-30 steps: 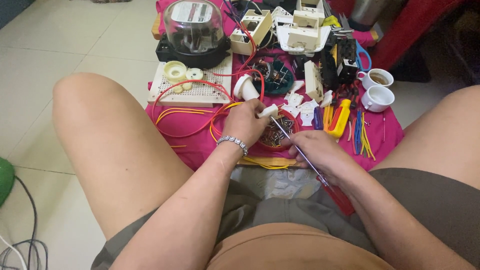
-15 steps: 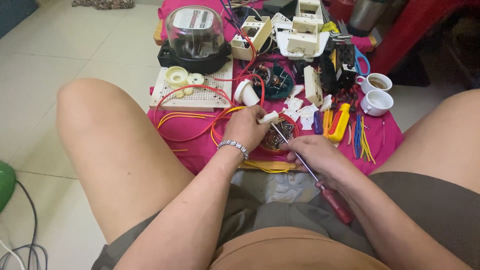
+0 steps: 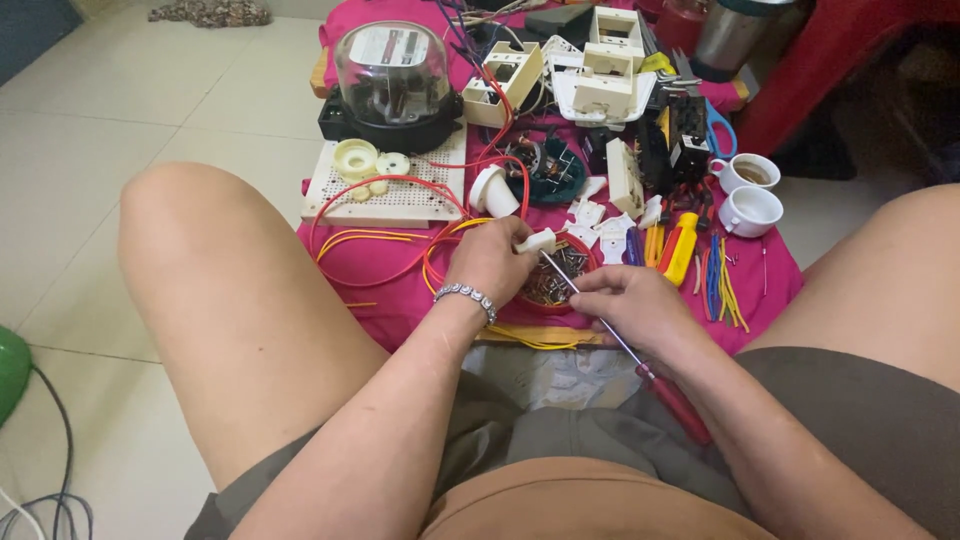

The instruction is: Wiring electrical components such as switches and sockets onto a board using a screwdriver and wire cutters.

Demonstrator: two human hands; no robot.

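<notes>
My left hand point(image 3: 489, 262), with a bead bracelet on the wrist, grips a small white plastic part point(image 3: 537, 241) above a red bowl of screws point(image 3: 553, 283). My right hand point(image 3: 630, 305) holds a red-handled screwdriver point(image 3: 676, 403) by its metal shaft. The shaft runs up and left, and its tip meets the white part. Both hands hover over a pink cloth point(image 3: 385, 290) between my knees.
On the cloth lie a glass-domed meter point(image 3: 392, 85), a white perforated board point(image 3: 382, 195) with orange and red wires, white socket housings point(image 3: 600, 75), two small cups point(image 3: 748, 190), yellow-handled tools point(image 3: 680, 247) and coloured wire pieces. A cable lies on the tiled floor at left.
The view has shifted slightly. Both hands stay over the red bowl, with the screwdriver tip kept against the white part.
</notes>
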